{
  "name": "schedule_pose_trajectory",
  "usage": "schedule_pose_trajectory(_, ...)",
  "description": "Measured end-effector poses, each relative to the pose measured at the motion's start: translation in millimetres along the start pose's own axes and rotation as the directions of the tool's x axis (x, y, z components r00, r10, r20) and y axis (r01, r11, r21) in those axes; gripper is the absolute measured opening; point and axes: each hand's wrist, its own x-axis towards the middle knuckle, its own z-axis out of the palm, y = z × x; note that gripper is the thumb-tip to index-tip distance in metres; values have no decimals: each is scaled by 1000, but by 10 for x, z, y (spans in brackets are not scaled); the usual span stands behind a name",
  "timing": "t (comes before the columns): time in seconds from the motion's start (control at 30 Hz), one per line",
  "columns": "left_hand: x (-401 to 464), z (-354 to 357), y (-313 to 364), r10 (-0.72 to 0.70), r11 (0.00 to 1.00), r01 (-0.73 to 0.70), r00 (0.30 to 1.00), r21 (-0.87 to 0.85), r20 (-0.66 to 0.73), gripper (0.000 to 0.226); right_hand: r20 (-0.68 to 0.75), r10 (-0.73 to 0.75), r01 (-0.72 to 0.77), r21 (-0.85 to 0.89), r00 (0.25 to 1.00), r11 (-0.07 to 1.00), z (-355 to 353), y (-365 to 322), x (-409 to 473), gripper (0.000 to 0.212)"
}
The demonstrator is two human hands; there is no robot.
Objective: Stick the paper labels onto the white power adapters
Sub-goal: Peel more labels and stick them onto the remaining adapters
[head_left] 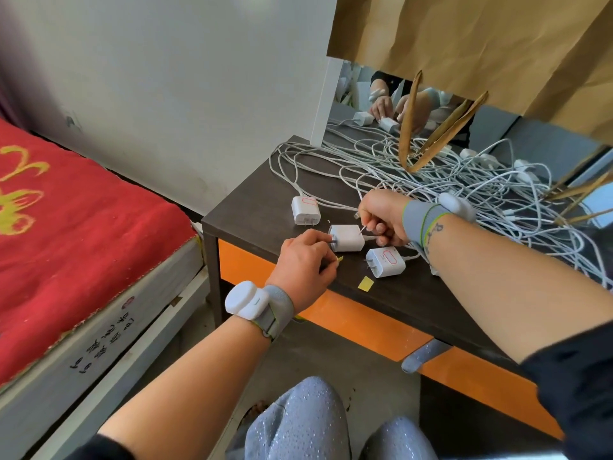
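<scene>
1. White power adapters lie near the front left corner of a dark brown table [262, 194], which has an orange front panel [361, 323] below its front edge.
2. The middle adapter [347, 238] lies on its side, prongs pointing left, just behind the front edge. Its upper face shows no label.
3. The left hand [303, 263] has its fingers curled, grasping the prong end of the middle adapter. A small yellow scrap peeks out beside its fingertips.
4. The right hand [384, 215] has its fingers curled above the adapter's right end, pinching something small and thin; what it is cannot be made out.
5. A labelled adapter [306, 210], with a red-outlined label on top, stands apart toward the left edge, behind the middle one.
6. Another labelled adapter [385, 262] sits just right of the middle one, closest to the front edge, also with a red-outlined label.
7. A yellow paper scrap [366, 282] lies flat on the table at the front edge, near that adapter.
8. A tangle of white cables [431, 174] covers the back and right of the table.
9. A brown paper bag [481, 51] hangs above the back edge, its handles dangling over the cables.
10. Both wrists wear grey bands with white devices.
11. A red blanket [83, 234] covers a bed left of the table.
</scene>
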Motion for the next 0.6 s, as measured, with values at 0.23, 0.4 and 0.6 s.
schedule_pose_trajectory(0.23, 0, -1, 2, 15, 1000, -15, 1000, 10, -3, 8, 7, -12, 12, 16, 1000, 1000, 81, -11, 37, 5)
schedule_pose_trajectory(0.4, 2, 11, -8, 14, 1000, -14, 1000, 21, -3, 9, 24, -17, 17, -19, 1000, 1000, 161, -47, 57, 5)
schedule_pose_trajectory(0.6, 2, 21, -16, 21, 999, -21, 1000, 38, -4, 10, 30, -52, 53, -41, 998, 998, 184, -59, -5, 7)
